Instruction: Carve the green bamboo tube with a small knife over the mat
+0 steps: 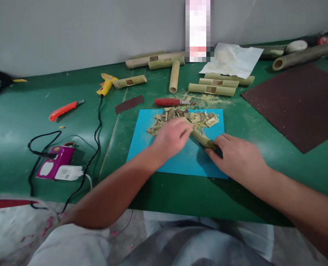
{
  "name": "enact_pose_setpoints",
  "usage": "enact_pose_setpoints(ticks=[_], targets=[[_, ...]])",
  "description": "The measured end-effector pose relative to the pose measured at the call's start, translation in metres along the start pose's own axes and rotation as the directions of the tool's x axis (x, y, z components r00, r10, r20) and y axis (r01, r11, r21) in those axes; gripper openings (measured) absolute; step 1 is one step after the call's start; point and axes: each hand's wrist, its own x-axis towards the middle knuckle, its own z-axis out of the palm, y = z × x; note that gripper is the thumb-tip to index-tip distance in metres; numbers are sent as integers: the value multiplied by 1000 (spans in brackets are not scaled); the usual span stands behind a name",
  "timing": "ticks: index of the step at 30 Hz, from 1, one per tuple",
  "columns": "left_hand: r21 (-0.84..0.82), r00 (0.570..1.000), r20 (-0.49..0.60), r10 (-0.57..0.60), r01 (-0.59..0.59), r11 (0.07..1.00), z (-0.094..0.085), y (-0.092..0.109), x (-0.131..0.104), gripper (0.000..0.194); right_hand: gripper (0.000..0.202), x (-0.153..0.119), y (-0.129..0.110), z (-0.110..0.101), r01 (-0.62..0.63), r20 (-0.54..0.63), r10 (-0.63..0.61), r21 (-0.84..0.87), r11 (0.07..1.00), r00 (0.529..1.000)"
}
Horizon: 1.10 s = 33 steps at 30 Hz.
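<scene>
Grey clothing (191,245) is faced by a bamboo tube (202,138), gripped by the right hand (237,153); what the left hand (171,136) holds cannot be told. Scraps (196,119) could be scattered by slippage.

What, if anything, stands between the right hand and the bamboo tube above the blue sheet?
Nothing visible does. The right hand holds the bamboo tube directly, at its near end. The scraps lie on the blue sheet near the tube's far end, not between hand and tube.
</scene>
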Motion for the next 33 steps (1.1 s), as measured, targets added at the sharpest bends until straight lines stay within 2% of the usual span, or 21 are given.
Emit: enact_pose_setpoints(ticks=[2,6,7,10,11,12,15,16,19,20,22,25,27,30,31,33], targets=[[19,998,-45,-47,48,999,0,-4,0,28,28,0,0,0,6,-9,-6,-2,1000,1000],[-41,981,160,106,-101,994,1,-3,0,33,26,0,1,0,4,6,-4,12,1000,1000],[-40,985,144,90,-85,996,1,-3,0,32,26,0,2,-1,-1,7,1,20,1000,1000],[15,1000,-13,-25,25,1000,1,-6,0,28,28,-1,3,0,-9,-11,9,38,999,1000],[27,999,-33,-30,31,999,1,-6,0,30,27,-1,3,0,-5,-17,6,39,999,1000],[31,1000,-15,-2,2,1000,2,-5,-1,32,26,-1,3,1,0,-22,0,37,999,1000],[-42,984,140,112,-108,993,4,-5,-3,34,24,-1,4,2,15,-21,-14,38,999,1000],[-48,986,128,110,-104,993,4,-7,-3,32,25,-1,4,2,12,-23,-11,41,999,1000],[-6,999,-35,-36,36,999,1,-17,-2,27,28,0,4,2,-10,-24,11,49,999,1000],[5,997,-57,-60,60,998,0,-18,-1,27,27,1,4,2,-13,-22,14,50,999,1000],[5,1000,-7,-21,21,1000,-1,-13,-3,28,25,1,3,2,-6,-10,7,49,999,1000],[-58,983,133,126,-119,991,-1,-1,-5,31,23,1,3,2,7,-6,-7,48,999,1000],[-76,986,108,130,-122,990,-1,-3,-5,30,24,0,3,2,6,-10,-5,47,999,1000],[-27,999,-44,-1,0,1000,-1,-11,-3,27,27,0,3,2,4,-18,-3,40,999,1000],[-12,998,-59,-18,17,1000,-1,-10,-3,28,27,0,3,1,9,-19,-8,34,999,1000],[-11,999,23,33,-33,999,0,-2,-3,32,25,0,3,1,32,-18,-32,23,999,999]])
